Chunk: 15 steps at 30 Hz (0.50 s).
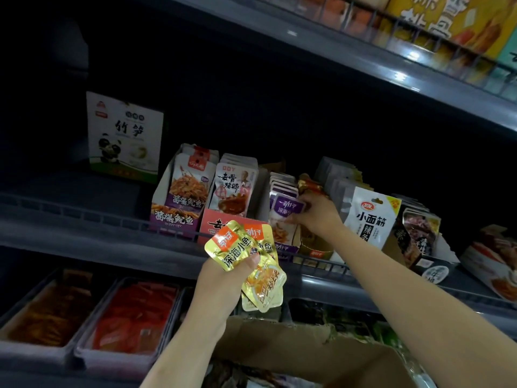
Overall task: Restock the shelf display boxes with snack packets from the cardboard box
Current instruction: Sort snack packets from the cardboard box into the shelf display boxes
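My left hand [221, 287] grips a bunch of gold snack packets [246, 256] with orange labels, held up in front of the middle shelf. My right hand [316, 214] reaches into a display box [285, 247] holding purple-and-white packets [282, 191] and pinches the front purple packet [288, 207] there. An open brown cardboard box [307, 351] sits low in front of me, its inside mostly hidden by its flaps and my arms.
The shelf carries more display boxes: purple squid packets [187, 189], white-and-red packets [235, 189], white packets [369, 217] and dark packets [419, 228] to the right. A white panda carton [126, 135] stands at back left. Trays of red snacks [134, 315] lie below. A shelf rail [84, 217] runs along the front.
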### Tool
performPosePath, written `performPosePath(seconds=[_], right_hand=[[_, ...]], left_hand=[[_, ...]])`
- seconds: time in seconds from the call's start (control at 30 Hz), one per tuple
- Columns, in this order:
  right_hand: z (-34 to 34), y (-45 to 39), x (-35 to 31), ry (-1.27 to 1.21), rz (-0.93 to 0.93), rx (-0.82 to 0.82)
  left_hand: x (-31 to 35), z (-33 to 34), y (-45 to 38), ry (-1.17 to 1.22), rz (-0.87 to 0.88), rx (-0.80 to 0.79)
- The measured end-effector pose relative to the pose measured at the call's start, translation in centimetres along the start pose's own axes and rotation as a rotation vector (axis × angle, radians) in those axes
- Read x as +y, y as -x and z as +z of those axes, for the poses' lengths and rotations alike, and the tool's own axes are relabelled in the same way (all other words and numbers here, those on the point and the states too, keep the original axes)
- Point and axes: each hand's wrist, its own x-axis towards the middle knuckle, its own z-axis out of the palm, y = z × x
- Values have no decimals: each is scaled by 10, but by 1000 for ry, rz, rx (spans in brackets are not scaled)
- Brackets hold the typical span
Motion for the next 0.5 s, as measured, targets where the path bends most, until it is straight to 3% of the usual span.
performPosePath(seconds=[0.23,0.33,0.4,0.5], right_hand=[[8,1,4,36,-14,26],[-1,20,-6,-104,-33,88],[-10,40,-17,-215,-47,11],[-22,69,-31,-307,-67,-240]], left_hand=[[-1,4,0,12,-36,-24],[-1,5,1,9,-55,-28],[-1,6,1,7,-59,-32],[0,10,3,-2,-66,-49]])
